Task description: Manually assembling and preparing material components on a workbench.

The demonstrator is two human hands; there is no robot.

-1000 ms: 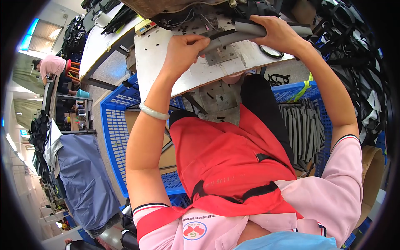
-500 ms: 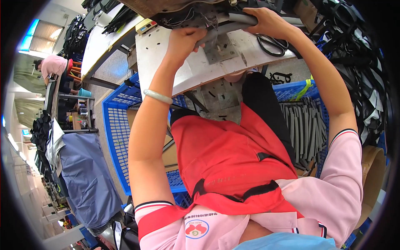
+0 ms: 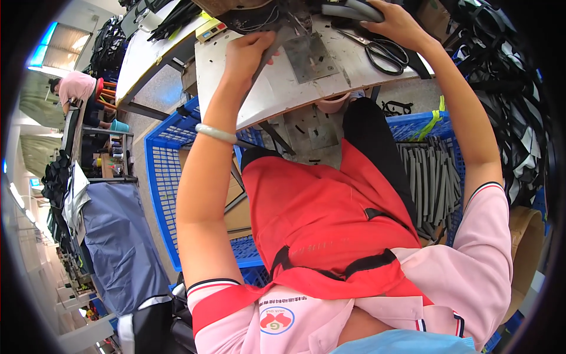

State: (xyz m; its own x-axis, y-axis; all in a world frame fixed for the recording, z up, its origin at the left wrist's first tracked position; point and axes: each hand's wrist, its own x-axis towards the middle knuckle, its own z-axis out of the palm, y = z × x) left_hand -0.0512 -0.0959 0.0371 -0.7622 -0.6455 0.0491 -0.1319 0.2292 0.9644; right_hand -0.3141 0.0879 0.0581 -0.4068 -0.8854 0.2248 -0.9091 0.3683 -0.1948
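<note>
My left hand (image 3: 250,54) is closed on a grey strip (image 3: 272,48) at the left of the white worktable (image 3: 218,76); the strip runs down behind my forearm. At the upper right my right hand (image 3: 396,25) grips grey strips (image 3: 345,10), bent and lying together. Between the hands, at the top edge, stands a dark machine (image 3: 253,19), a sewing machine by its look, mostly cut off. A metal plate (image 3: 311,58) is set in the tabletop before it. Black-handled scissors (image 3: 384,56) lie on the table below my right hand.
Blue plastic baskets stand on both sides of my legs; the right basket (image 3: 413,125) holds many grey strips (image 3: 430,183). A small box with coloured buttons (image 3: 211,29) sits at the table's far left. Black straps (image 3: 501,112) are heaped at right. Another person (image 3: 76,91) sits far left.
My left hand has moved left and slightly nearer, drawing its strip away from the machine. My right hand has shifted right and farther off with its strips, uncovering more of the scissors.
</note>
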